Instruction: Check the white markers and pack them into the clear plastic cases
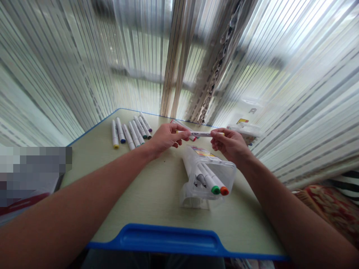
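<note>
Between my two hands a white marker (201, 134) is held level above the far part of the table. My left hand (169, 136) pinches its left end, where a bit of yellow shows. My right hand (227, 144) grips the right end, also with a yellowish tip. Just below lies a clear plastic case (232, 170), its open end toward me. Inside it are a marker with a green end (215, 189), one with an orange end (224, 191) and some grey-tipped ones. Behind my hands, markers with a red end (193, 138) and a greenish end rest on the table, partly hidden.
Several white markers with coloured ends (131, 132) lie side by side at the far left. Another clear case (246, 130) stands at the back right. A blue tray edge (171, 239) borders the table's front. String curtains (140, 56) hang behind the table.
</note>
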The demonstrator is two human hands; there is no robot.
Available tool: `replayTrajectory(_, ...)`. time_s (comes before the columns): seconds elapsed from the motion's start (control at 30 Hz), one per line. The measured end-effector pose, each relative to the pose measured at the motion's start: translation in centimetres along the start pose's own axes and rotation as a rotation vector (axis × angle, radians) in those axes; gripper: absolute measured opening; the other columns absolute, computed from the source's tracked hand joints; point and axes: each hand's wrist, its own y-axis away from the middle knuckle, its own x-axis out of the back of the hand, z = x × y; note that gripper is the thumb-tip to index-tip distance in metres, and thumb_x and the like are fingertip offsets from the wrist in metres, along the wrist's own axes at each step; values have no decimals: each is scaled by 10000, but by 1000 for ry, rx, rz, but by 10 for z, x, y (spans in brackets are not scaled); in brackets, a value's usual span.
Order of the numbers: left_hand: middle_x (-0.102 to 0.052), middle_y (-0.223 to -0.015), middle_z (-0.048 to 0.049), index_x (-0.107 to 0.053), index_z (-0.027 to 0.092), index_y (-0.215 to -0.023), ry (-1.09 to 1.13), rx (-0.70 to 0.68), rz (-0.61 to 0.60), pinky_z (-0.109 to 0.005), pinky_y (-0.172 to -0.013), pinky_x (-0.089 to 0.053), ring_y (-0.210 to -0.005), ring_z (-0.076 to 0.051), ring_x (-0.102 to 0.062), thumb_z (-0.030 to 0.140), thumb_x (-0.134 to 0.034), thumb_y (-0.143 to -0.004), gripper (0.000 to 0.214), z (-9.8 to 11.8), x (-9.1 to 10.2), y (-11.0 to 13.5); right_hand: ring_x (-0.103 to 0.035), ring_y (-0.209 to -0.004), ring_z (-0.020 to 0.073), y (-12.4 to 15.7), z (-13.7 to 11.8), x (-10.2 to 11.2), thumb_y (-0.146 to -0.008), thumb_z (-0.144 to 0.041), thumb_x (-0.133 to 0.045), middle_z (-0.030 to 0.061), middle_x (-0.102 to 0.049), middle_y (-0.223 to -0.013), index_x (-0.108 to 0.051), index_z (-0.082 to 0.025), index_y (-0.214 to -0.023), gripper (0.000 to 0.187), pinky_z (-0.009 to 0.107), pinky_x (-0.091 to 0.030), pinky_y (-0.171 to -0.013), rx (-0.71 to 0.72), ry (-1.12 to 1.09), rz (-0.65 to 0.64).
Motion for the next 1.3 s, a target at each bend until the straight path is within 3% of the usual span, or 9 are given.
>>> replayTrajectory(0.3,-736,-958,-89,-689,142,-1009,153,92,119,-203,-480,-449,-507,-68,-564,250,-525,-921,215,2,-3,-2,-628,-485,108,0,-4,-1,-742,-363,-761,63,-743,-755,-725,-153,-946,295,197,-478,-432,-54,-69,14)
replayTrajectory(0.7,-741,-787,-81,-738,117,-825,10,15,248,-196,-468,-420,-487,-57,-526,392,-740,-764,282,-5,4,-5,-597,-438,80,-4,4,3,-678,-384,-828,59,-737,-709,-741,-145,-883,326,172,-454,-399,92,99,151)
replayTrajectory(1.0,-697,-724,-56,-721,101,-899,65,-193,266,-216,-450,-425,-479,-67,-509,412,-810,-663,401,-6,2,-8,-630,-470,91,-5,7,5,-717,-327,-802,68,-746,-824,-714,-154,-954,307,178,-474,-402,28,150,162)
replayTrajectory(1.3,-716,-791,-75,-726,109,-933,-222,-412,258,-216,-522,-465,-586,-103,-585,364,-766,-713,339,2,-5,3,-645,-488,95,-5,9,4,-767,-306,-751,57,-730,-862,-677,-168,-972,257,182,-482,-414,-85,153,132)
